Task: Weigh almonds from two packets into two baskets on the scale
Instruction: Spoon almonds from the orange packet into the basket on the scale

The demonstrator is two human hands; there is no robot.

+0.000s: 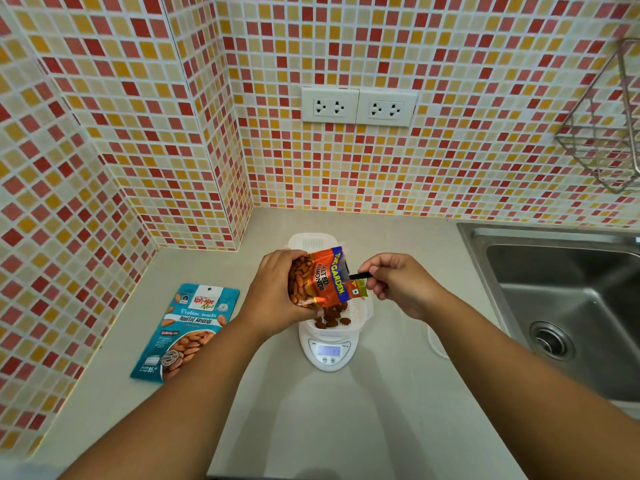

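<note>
The orange packet (323, 278) is held tilted over the white basket (349, 320) on the scale (329, 351), its long axis running from upper right down to lower left, the open mouth facing down-left. Left hand (273, 296) fingers wrap its lower end; right hand (398, 282) fingers pinch its upper corner. Almonds (332, 318) lie in the basket. The blue packet (187, 330) lies flat toward the desk's (311, 427) left edge, its long axis running front to back.

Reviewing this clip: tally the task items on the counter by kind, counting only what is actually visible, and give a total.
Almond packets: 2, the orange packet held in both hands and the blue packet lying flat on the counter.
White baskets: 2, the near basket on the scale and the far basket behind it.
Scale: 1, the white digital scale.
Total: 5
</note>
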